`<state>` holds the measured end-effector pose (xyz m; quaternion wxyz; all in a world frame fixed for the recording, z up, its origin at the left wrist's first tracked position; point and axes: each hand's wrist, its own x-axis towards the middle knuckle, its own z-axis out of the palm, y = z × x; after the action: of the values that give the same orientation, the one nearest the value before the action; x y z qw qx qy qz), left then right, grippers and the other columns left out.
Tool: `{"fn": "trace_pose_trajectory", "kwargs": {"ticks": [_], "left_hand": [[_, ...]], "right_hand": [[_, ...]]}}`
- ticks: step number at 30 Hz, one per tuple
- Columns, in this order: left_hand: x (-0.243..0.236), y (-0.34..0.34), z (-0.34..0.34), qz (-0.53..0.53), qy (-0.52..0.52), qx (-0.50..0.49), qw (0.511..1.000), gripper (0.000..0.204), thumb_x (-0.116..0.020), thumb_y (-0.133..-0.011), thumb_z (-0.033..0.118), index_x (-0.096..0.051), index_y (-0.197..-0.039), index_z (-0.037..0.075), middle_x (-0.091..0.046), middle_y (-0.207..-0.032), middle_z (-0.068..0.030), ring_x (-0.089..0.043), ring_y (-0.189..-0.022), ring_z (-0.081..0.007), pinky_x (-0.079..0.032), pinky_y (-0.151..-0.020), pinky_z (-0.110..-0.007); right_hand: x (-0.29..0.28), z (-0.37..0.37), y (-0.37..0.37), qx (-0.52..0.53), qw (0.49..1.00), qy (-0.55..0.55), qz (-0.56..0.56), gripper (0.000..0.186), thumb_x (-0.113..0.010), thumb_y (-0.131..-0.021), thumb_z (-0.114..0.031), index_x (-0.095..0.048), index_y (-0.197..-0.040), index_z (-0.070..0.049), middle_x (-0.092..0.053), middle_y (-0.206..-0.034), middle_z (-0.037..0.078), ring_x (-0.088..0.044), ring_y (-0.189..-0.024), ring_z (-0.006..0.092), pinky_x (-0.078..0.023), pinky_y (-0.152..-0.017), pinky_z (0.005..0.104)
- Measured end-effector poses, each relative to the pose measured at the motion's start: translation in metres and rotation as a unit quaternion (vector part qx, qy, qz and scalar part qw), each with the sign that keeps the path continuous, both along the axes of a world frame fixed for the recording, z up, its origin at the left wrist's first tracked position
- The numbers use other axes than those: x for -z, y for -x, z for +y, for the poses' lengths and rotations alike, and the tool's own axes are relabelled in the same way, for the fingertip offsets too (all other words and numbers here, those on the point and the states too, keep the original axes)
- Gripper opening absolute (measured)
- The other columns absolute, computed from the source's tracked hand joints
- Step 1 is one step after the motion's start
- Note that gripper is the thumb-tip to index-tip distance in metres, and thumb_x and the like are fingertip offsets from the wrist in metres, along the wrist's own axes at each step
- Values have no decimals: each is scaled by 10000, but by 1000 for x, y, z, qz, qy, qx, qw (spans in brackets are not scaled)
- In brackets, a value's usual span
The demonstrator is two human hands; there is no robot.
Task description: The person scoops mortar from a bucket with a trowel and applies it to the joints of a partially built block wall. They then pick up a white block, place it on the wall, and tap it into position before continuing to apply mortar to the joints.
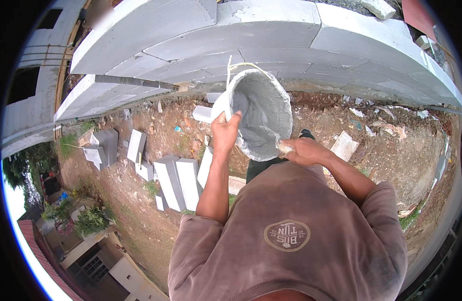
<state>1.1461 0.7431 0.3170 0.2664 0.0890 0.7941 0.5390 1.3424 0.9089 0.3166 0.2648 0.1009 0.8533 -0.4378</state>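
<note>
A white bucket (pixel 283 100), coated inside with wet grey mortar (pixel 248 100), is held tilted in front of my body with its mouth toward me. My left hand (pixel 225 130) grips its left rim, the thumb over the edge. At the lower right of the rim, my right hand (pixel 305 150) is closed around the handle of a trowel. The mortar-covered trowel blade (pixel 261 135) reaches into the bucket, and its exact outline is hard to make out. A thin pale handle cord (pixel 246 64) loops off the bucket's far side.
Just beyond the bucket runs a wall of pale blocks (pixel 271 37). Loose blocks (pixel 170 180) stand on the dirt ground (pixel 135 220) to the left. A flat pale slab (pixel 344 145) and rubble lie to the right. A house (pixel 100 266) shows at lower left.
</note>
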Motion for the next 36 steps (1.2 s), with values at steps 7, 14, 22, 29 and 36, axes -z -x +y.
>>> {"fn": "trace_pose_trajectory", "kwargs": {"ticks": [7, 14, 22, 29, 36], "left_hand": [[-37, -28, 8, 45, 86, -41, 994, 225, -633, -809, 163, -582, -681, -14, -501, -569, 34, -417, -563, -62, -363, -503, -276], [-57, -65, 56, 53, -28, -169, 984, 196, -626, -803, 151, -601, -711, -19, -503, -575, 35, -417, -556, -63, -354, -500, -271], [-66, -101, 56, 22, -47, -251, 967, 148, -635, -797, 136, -628, -736, 2, -516, -618, 48, -404, -557, -47, -332, -489, -258], [-60, -95, 78, -7, -100, -280, 955, 176, -635, -798, 138, -582, -681, 18, -460, -603, 66, -385, -556, -46, -312, -484, -262], [-59, -72, 75, 27, -97, -320, 942, 212, -644, -791, 148, -538, -636, 49, -421, -574, 73, -348, -531, -40, -270, -463, -257]], "right_hand": [[-12, 48, 36, -10, 991, -135, 13, 354, -484, -843, -216, -474, -1091, 36, -572, -1074, 273, -586, -955, 420, -462, -815, 487], [-6, 69, 6, -183, 969, -160, 32, 457, -479, -822, -160, -440, -1238, 24, -587, -1010, 301, -579, -986, 426, -449, -860, 497], [-50, 149, -16, -69, 983, 152, -80, 543, -581, -825, -259, -466, -1277, 20, -610, -842, 110, -567, -581, 162, -472, -568, 320], [-67, 182, -12, 52, 956, 254, -140, 463, -592, -855, -202, -485, -1278, -46, -586, -788, 16, -525, -535, 90, -447, -486, 246], [-111, 222, 50, 144, 957, 246, -49, 504, -579, -867, -192, -435, -1322, -29, -592, -782, 19, -523, -497, 65, -437, -405, 220]]}}
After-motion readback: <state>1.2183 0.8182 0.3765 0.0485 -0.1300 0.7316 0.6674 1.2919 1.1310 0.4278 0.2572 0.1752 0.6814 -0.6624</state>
